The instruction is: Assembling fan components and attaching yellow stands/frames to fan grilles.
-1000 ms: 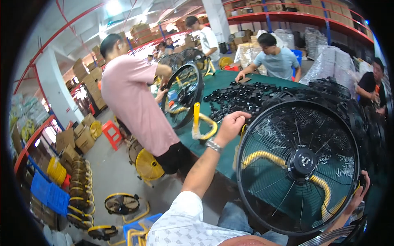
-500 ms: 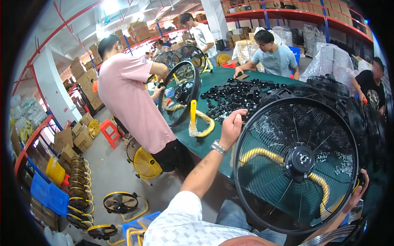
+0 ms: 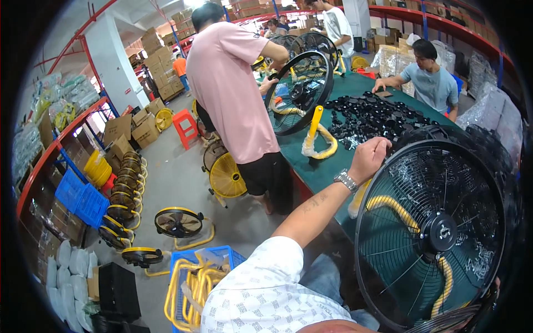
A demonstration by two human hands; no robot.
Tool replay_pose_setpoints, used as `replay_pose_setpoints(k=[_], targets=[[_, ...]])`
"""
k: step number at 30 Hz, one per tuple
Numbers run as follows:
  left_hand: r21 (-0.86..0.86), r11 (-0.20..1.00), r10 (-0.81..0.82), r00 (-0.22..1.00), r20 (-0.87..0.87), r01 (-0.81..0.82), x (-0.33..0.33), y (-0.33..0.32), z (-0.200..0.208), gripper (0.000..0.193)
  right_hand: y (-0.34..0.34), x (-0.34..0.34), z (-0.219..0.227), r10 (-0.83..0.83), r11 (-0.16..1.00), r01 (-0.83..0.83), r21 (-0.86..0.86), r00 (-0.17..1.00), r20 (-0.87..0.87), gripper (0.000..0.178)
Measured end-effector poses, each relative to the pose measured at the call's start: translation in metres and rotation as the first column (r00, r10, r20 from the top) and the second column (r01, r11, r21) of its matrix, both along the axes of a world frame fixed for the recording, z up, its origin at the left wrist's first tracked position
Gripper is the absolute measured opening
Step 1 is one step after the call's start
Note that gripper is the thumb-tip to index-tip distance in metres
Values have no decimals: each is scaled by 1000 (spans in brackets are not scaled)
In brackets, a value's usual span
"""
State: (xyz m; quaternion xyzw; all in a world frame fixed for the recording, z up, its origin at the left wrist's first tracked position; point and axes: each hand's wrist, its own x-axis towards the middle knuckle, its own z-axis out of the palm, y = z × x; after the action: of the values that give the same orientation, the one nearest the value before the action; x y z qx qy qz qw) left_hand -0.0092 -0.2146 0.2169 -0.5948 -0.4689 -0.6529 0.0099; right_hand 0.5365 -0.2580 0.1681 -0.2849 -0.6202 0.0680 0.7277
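Observation:
A round black fan grille (image 3: 363,244) with fine wires and a black hub (image 3: 440,233) stands upright in front of me at the table edge. Beside its upper left rim is my left hand (image 3: 369,160), closed with the fingers curled; what they hold, if anything, is hidden. A metal watch (image 3: 346,181) is on that wrist. Only a sliver of my right hand (image 3: 497,284) shows by the grille's lower right rim, its fingers hidden. Through the wires, a yellow ribbed curved tube (image 3: 446,283) and scattered small metal parts (image 3: 478,261) are visible.
Black round parts (image 3: 383,114) lie heaped on the green table (image 3: 302,161). A yellow curved stand (image 3: 319,145) rests near a co-worker in pink (image 3: 230,83), who handles another fan. A blue crate (image 3: 236,256) of yellow tubes and several floor fans (image 3: 179,221) are at my left.
The view has swung left, so the table, co-workers and grille appear farther right. My left hand stays closed by the grille's rim; my right hand is now mostly hidden.

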Motion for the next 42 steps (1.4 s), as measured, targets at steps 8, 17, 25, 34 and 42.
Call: replay_pose_setpoints(k=[8, 17, 25, 34, 42], targets=[[-580, 812, -214, 957, -196, 63, -24, 25, 40, 45, -15, -7, 7, -156, 987, 140, 81, 956, 248, 52], [-51, 987, -160, 963, -219, 152, -24, 32, -9, 27, -50, -5, 78, -85, 720, 351, -599, 901, 426, 41], [-142, 979, -184, 941, -282, 149, -65, 70, -41, 37, -35, -1, 83, -200, 832, 456, -318, 779, 594, 23], [-337, 812, -301, 836, 460, 477, -66, 76, -22, 42, -51, 5, 81, -220, 910, 389, -147, 750, 623, 34], [-436, 861, -300, 954, -17, 263, -44, 69, -2, 34, -28, 3, 96, -29, 764, 461, -451, 722, 691, 28]])
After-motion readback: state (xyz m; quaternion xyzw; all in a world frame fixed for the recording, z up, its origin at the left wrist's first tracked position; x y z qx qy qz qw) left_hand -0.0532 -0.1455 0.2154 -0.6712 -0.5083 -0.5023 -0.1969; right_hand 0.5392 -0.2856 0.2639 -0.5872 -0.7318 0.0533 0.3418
